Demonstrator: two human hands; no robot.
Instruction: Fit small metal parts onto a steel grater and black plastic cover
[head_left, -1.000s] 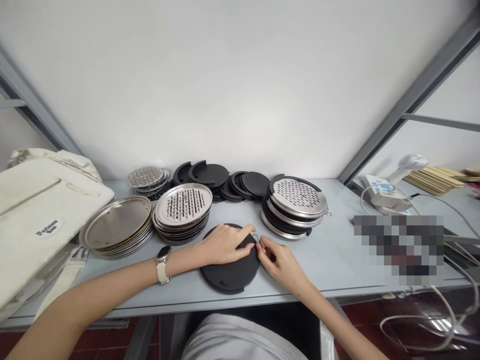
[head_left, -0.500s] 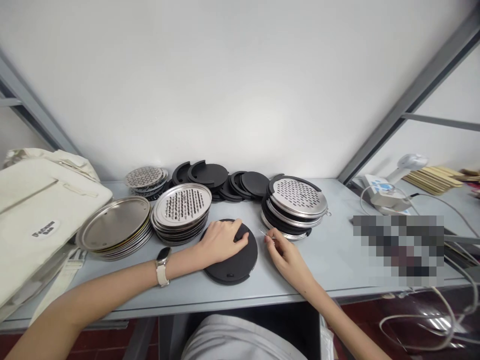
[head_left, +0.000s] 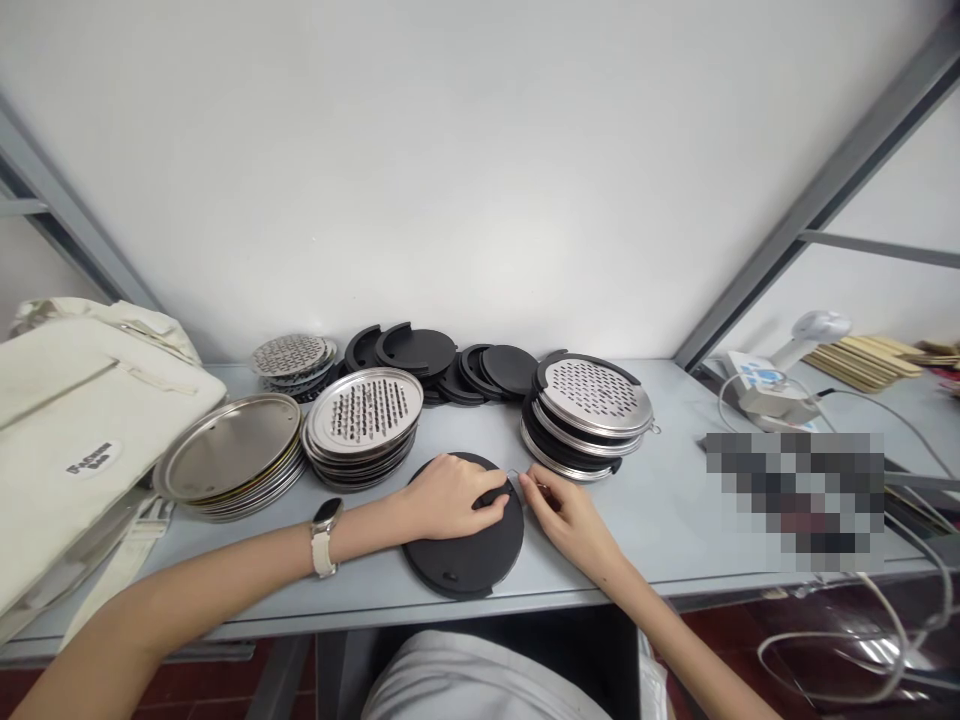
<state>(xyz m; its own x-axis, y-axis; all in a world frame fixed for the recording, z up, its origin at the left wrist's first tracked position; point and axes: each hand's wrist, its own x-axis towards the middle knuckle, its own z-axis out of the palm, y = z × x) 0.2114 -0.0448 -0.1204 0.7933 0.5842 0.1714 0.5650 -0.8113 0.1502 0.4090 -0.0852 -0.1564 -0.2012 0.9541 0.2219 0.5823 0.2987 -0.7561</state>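
Note:
A black round plastic disc (head_left: 469,560) lies on the table in front of me, a small hole near its front edge. My left hand (head_left: 457,497) rests on top of it and grips it, thumb and forefinger at its right edge. Beside that edge, my right hand (head_left: 559,505) pinches a thin wire ring (head_left: 513,472), partly hidden by the fingertips. Behind the right hand stands a stack of round metal graters in black holders (head_left: 592,393), with a small ring at its right side. To the left is a stack of round graters with raised teeth (head_left: 365,410).
Shiny metal discs (head_left: 229,445) are stacked at left, near a cream bag (head_left: 97,420). Flat perforated discs (head_left: 289,354) and several black holders (head_left: 420,350) lie along the wall. At right are a white scanner on a stand (head_left: 806,340), cables and a blurred patch.
The black disc has turned and shifted slightly toward me under my left hand. Its fingers have drawn in at the right edge. My right hand has brought the wire ring left to that edge.

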